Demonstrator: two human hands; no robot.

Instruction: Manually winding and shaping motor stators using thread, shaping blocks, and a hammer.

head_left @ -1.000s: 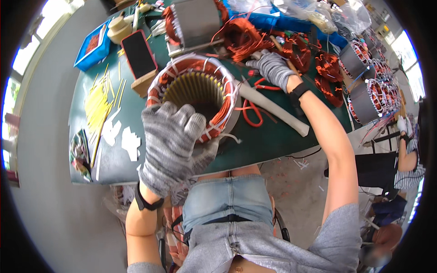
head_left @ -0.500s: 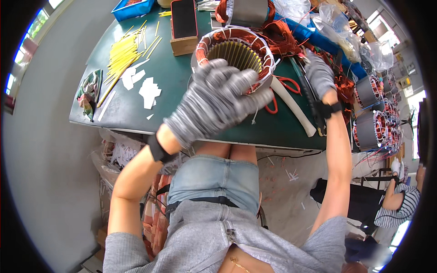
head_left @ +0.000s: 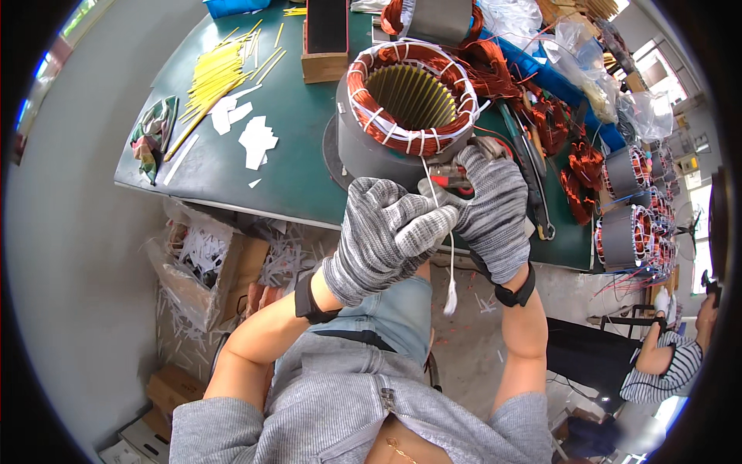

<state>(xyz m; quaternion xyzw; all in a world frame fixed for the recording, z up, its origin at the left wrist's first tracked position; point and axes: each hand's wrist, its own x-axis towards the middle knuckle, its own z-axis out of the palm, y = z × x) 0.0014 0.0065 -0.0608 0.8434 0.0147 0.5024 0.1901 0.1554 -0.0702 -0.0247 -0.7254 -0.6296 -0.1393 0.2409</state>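
A stator (head_left: 367,158) with copper windings laced in white cord stands upright on the green table in front of me. From its near rim a white cord (head_left: 430,182) runs down past my left hand (head_left: 390,236), whose gloved fingers are closed on it; the cord's frayed end hangs below. My right hand (head_left: 495,205), gloved too, is closed beside the stator's lower side, around a greyish metal tool (head_left: 444,175) with red on it. Its kind is mostly hidden by the fingers. Part of a red loop handle shows behind that hand.
Yellow strips (head_left: 215,81) and white paper pieces (head_left: 256,141) lie left, near a patterned cloth (head_left: 152,139). A phone (head_left: 327,27) leans on a wooden block. Copper coils (head_left: 553,127), long dark-handled tools and a blue bin (head_left: 568,85) are right; more stators (head_left: 622,236) stand beyond.
My right hand has come from the tools at the right to the stator's near side, now holding a tool. My left hand has drawn down off the stator and closed on the cord.
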